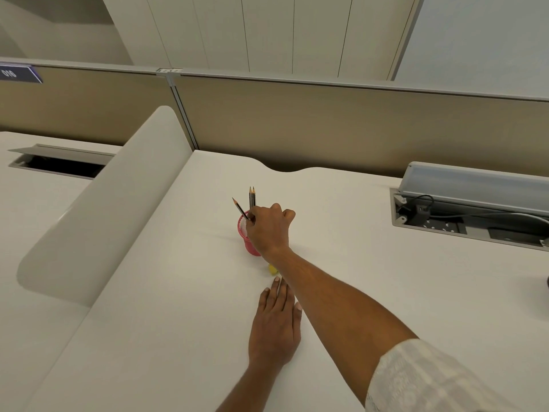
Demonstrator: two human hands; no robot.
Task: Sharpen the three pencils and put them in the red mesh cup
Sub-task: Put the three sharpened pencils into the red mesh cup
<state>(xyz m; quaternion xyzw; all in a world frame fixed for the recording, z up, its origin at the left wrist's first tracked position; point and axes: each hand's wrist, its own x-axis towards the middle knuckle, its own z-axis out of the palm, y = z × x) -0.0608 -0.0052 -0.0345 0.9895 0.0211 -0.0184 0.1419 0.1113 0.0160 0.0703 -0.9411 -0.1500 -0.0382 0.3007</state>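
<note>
The red mesh cup (245,233) stands upright on the white desk (166,292). Two dark pencils (252,197) stand in it side by side, points up. My right hand (269,228) is over the cup's right side and pinches a third pencil (240,208), which leans to the left with its point up and its lower end at the cup's mouth. My left hand (274,322) lies flat on the desk nearer to me, fingers straight. A small yellow sharpener (272,269) shows partly between the cup and my left fingertips, half hidden by my right forearm.
A rounded white divider (98,209) runs along the desk's left side. A beige partition (326,126) closes the back. At the right, an open cable tray (463,215) holds sockets and a black cable. Another cable slot (62,166) is in the neighbouring desk at the left.
</note>
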